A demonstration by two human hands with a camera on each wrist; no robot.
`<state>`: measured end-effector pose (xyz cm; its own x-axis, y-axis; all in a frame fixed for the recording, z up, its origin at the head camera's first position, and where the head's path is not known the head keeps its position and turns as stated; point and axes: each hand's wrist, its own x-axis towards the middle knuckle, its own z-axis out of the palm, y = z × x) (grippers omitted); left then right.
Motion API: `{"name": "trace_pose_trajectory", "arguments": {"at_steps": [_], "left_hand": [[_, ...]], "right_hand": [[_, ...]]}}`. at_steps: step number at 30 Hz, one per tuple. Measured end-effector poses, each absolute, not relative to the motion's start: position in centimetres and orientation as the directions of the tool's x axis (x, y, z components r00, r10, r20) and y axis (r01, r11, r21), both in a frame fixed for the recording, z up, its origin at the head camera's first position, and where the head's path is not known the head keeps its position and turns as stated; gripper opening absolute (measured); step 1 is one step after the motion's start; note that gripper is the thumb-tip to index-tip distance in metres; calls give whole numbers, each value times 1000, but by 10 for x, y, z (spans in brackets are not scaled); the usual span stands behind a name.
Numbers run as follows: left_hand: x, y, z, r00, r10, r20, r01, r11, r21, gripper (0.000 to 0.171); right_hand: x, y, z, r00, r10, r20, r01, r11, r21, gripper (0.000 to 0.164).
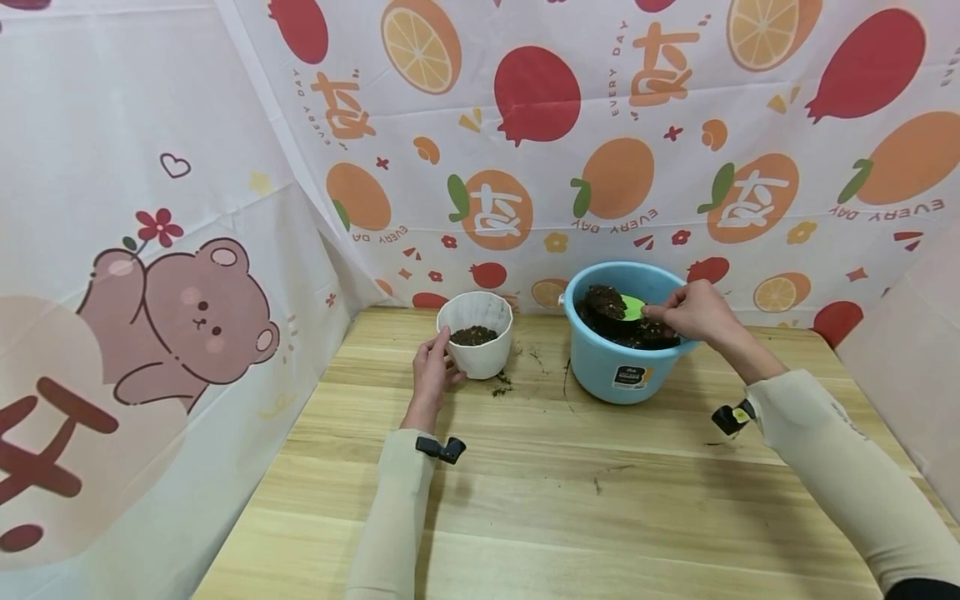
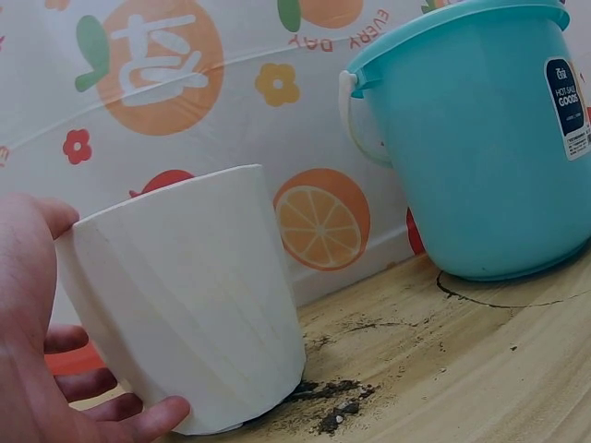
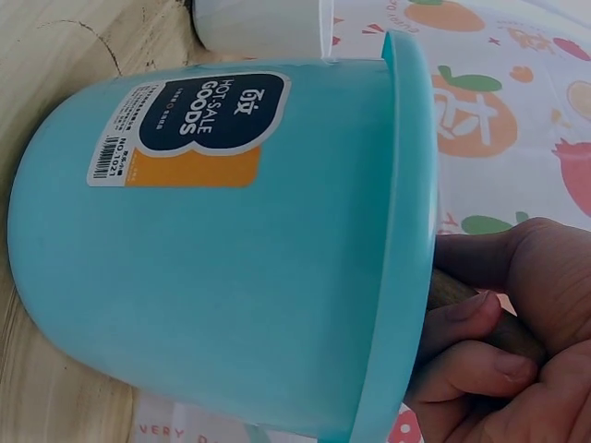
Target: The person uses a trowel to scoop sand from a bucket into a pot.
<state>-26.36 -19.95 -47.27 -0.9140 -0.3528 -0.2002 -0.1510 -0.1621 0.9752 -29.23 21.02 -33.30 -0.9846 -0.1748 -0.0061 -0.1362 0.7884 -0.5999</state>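
Observation:
A white flower pot [image 1: 483, 360] stands on the table with dark soil [image 1: 476, 336] inside. My left hand [image 1: 431, 371] holds it from the left, thumb at the rim and fingers round the lower side in the left wrist view. To its right is a light blue bucket [image 1: 611, 379] with more dark soil in it. My right hand [image 1: 697, 310] grips a small green trowel [image 1: 634, 308] by its wooden handle [image 3: 506, 337]. A heap of soil [image 1: 604, 301] lies on the blade, inside the bucket's opening. In the right wrist view the bucket wall hides the blade.
Crumbs of soil [image 2: 337, 401] lie on the wooden table [image 1: 525, 500] beside the pot, with thin dark strands near the bucket. A fruit-printed cloth [image 1: 420, 167] hangs close behind both containers. The bucket's white handle [image 2: 355, 125] hangs at its side.

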Motion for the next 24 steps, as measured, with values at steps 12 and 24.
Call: {"name": "trace_pose_trajectory", "arguments": {"at_steps": [12,24], "left_hand": [[-264,-199,-472,-912,-354,-205,-154,-167,974,70],[-263,-199,-472,-913,-350,-211,-161,-169,972,72]], "right_hand": [[-290,220,-328,-986,-165,5,-135,790,-597,45],[-286,223,-321,-986,-165,6,-133,776,-617,46]]}}
